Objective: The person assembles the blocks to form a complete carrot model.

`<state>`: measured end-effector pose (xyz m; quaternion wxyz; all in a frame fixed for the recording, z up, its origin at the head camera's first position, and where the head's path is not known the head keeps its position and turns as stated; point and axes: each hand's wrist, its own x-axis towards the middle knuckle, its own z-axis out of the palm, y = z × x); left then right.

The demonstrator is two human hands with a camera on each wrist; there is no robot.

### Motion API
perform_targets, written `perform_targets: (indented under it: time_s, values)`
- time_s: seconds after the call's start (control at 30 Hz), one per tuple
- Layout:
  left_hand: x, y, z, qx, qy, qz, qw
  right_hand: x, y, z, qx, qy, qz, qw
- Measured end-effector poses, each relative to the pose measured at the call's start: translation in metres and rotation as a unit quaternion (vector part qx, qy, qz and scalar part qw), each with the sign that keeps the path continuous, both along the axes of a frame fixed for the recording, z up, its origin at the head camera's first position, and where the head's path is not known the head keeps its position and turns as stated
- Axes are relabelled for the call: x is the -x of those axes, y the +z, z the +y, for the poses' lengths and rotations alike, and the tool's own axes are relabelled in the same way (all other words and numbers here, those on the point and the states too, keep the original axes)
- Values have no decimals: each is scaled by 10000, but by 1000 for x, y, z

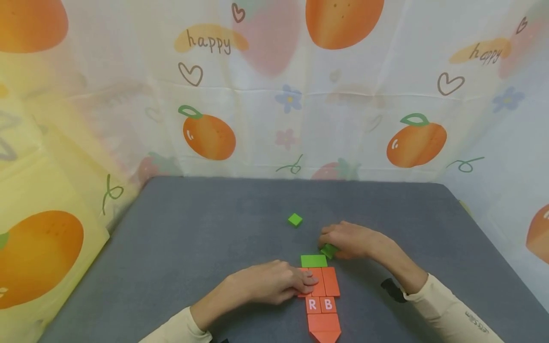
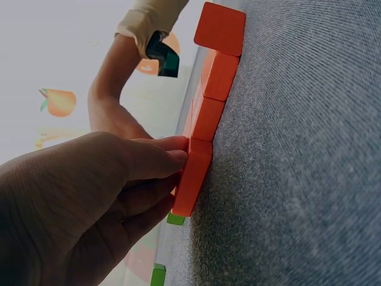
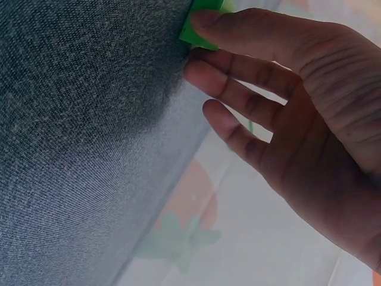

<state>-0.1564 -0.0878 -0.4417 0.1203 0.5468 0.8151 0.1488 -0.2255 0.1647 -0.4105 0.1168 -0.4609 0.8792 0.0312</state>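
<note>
A row of upright-lying orange blocks (image 1: 331, 281) forms the wide middle of a flat figure on the table. My left hand (image 1: 272, 282) rests its fingertips on the left of these blocks, with the thumb along their side edge in the left wrist view. Just beyond the row, a green rectangular block (image 1: 314, 261) lies against it. My right hand (image 1: 349, 239) pinches a small green block (image 3: 201, 37) between thumb and forefinger, close to the table by that rectangle's right corner. The other right fingers are spread loosely.
Below the row sit orange letter blocks R (image 1: 312, 305) and B (image 1: 328, 305), then a plain orange block (image 1: 323, 322) and a pointed one (image 1: 325, 336). One green square block (image 1: 295, 219) lies farther back on the grey table (image 1: 206, 214). A fruit-print cloth (image 1: 257, 133) hangs behind.
</note>
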Motion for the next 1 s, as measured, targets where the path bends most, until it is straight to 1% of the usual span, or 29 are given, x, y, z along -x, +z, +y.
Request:
perform_targets:
  time_s: [0.33, 0.53, 0.73, 0.87, 1.0]
  values:
    - [0, -2, 0, 36, -36, 73, 10000, 2, 0, 0, 89, 24, -52, 9999]
    - [0, -1, -1, 42, -22, 31, 10000, 2, 0, 0, 134, 111, -52, 9998]
    - [1, 0, 0, 58, -48, 101, 9999, 3, 3, 0, 84, 126, -51, 9999]
    - [0, 0, 0, 11, -48, 62, 10000, 3, 3, -2, -39, 70, -43, 10000]
    - [0, 0, -1, -21, -27, 17, 10000, 3, 5, -2, -81, 98, 26, 9999]
